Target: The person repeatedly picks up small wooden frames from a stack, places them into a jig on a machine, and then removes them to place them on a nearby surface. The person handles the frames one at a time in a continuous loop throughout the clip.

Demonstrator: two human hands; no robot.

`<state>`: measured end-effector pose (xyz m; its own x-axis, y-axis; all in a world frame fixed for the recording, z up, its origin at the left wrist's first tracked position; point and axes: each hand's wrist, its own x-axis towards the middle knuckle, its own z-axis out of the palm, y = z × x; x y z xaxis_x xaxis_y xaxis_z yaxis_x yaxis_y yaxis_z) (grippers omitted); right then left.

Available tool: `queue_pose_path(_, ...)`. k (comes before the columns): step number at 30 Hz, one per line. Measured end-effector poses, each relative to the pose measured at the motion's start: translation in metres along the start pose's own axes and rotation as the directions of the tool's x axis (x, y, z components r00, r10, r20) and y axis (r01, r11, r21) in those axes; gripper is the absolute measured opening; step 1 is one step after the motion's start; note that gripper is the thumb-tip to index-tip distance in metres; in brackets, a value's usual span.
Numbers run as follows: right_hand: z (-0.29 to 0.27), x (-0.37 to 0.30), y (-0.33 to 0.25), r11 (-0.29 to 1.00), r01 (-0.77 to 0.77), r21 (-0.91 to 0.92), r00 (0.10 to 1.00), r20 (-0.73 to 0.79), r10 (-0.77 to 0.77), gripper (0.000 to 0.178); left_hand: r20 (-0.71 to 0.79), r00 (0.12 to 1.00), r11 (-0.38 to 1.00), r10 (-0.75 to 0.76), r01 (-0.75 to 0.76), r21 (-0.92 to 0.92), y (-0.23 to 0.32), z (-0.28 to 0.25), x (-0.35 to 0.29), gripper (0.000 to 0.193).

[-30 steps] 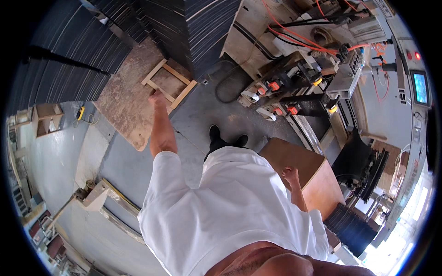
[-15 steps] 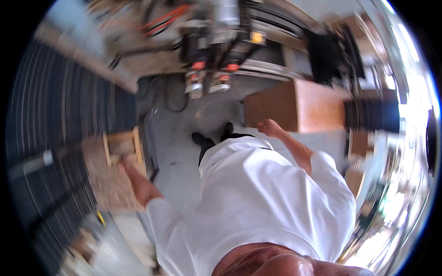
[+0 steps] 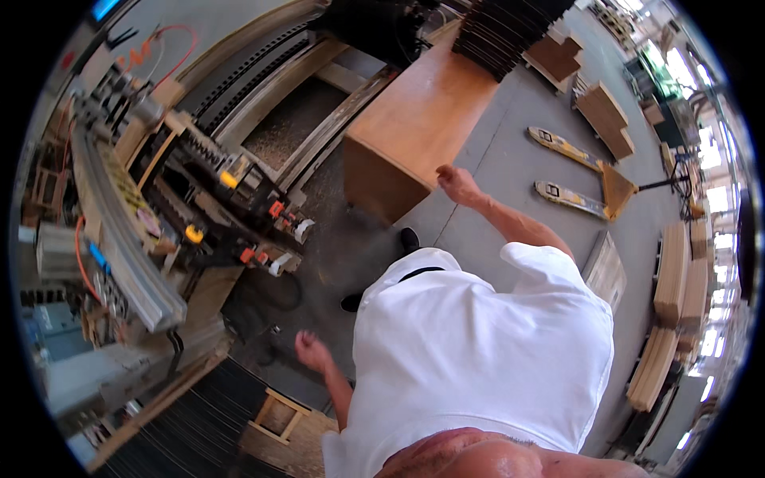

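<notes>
My right hand (image 3: 460, 185) is held out in front, its fingers curled in, and no object shows in it. It overlaps the near corner of a brown wooden box-shaped cabinet (image 3: 422, 119) in the picture; whether it touches the wood I cannot tell. Low at my left side, my left hand (image 3: 312, 352) hangs over the floor with loosely curled fingers and nothing visible in it. Nearest to it are a small wooden frame (image 3: 278, 416) on a brown board and a dark stack of thin sheets (image 3: 199, 418).
At the left stands a machine with a curved metal rail (image 3: 131, 239) and orange-tipped clamps (image 3: 276, 209). Dark sheets (image 3: 510, 36) are piled on the cabinet's far end. A yellow pallet truck (image 3: 613, 191) is on the floor to the right, with stacked boards (image 3: 681, 275) beyond.
My view has turned to the right, so the machine now appears at the left and the pallet truck shows. My left hand is now apart from the small wooden frame.
</notes>
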<state>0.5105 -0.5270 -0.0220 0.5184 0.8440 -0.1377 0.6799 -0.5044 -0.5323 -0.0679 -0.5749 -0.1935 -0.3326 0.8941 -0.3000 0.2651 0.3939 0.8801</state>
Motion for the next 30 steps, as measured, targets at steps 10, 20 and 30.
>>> queue_pose_path(10,-0.118,0.221,0.259,0.767,-0.250,0.591,0.730,-0.405,0.550,0.041,0.695,0.631,0.938,0.346,-0.227,-0.261,0.347,0.361,0.061,0.035)
queue_pose_path(20,-0.219,0.407,0.337,-0.038,0.313,0.949,0.709,-0.207,0.674,0.076,0.875,0.290,0.804,0.388,-0.571,-0.167,0.520,0.826,0.054,0.069)
queue_pose_path(30,-0.234,0.425,0.296,-0.081,0.342,0.936,0.752,-0.221,0.621,0.060,0.937,0.138,0.935,0.321,-0.205,-0.290,0.550,0.996,0.018,0.071)
